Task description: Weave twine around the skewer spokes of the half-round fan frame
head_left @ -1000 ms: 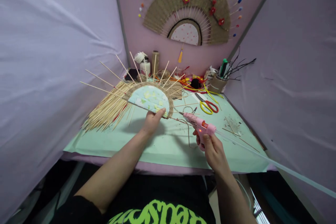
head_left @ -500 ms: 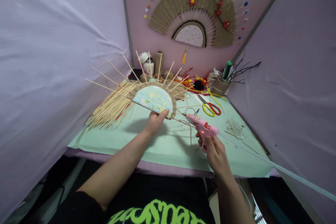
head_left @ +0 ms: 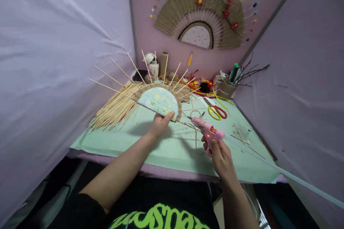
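Observation:
My left hand [head_left: 161,124] grips the lower edge of a half-round fan piece [head_left: 159,101], thumb on its front. The piece has pale blue floral cloth, a twine-wrapped curved rim and thin sticks fanning outward. My right hand [head_left: 219,152] is closed around a pink glue gun [head_left: 208,128] with a small orange light lit. Its nozzle points left, close to the right end of the rim; whether it touches is too small to tell. A loose twine strand [head_left: 196,136] hangs from the piece's lower right corner.
A bundle of sticks [head_left: 115,109] lies left behind the piece. Scissors [head_left: 217,111] rest at right, near a holder [head_left: 226,88] of markers and twigs. Jars, twine and coloured cords line the back. A finished fan [head_left: 199,10] hangs above.
The whole view has shifted slightly. My hands, the fan piece and the glue gun keep nearly the same positions relative to each other.

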`<state>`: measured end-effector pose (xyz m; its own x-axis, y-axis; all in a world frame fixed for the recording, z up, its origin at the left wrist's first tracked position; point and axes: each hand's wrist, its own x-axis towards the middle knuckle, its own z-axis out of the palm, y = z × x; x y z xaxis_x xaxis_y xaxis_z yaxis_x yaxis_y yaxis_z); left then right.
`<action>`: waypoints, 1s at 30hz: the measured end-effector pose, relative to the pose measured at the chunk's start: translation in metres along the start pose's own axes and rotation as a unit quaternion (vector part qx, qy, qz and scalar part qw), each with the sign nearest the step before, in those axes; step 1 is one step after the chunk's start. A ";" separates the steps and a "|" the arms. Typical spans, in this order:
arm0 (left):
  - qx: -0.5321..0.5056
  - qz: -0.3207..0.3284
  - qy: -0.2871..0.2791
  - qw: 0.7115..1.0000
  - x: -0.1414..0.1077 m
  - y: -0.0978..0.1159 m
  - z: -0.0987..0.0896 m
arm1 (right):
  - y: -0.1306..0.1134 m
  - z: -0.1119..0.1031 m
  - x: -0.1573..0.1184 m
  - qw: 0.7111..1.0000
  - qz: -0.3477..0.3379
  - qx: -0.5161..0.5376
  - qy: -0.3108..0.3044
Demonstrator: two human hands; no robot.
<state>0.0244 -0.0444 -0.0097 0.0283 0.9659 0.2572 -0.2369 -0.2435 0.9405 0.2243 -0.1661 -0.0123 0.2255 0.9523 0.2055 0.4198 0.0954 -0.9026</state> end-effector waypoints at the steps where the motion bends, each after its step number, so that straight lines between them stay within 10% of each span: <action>1: 0.000 -0.001 -0.001 1.000 0.000 0.000 0.000 | 0.000 0.000 0.000 1.000 0.000 -0.001 -0.001; 24: 0.029 0.023 0.006 0.999 0.003 -0.010 -0.003 | 0.006 0.003 0.000 1.000 -0.006 -0.013 0.000; 30: -0.039 -0.028 0.031 0.998 0.008 -0.014 -0.003 | 0.024 -0.044 0.013 0.992 0.001 -0.089 0.086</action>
<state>0.0249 -0.0331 -0.0215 -0.0166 0.9820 0.1881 -0.3117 -0.1839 0.9322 0.2758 -0.1643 -0.0146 0.3670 0.8873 0.2792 0.5646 0.0261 -0.8249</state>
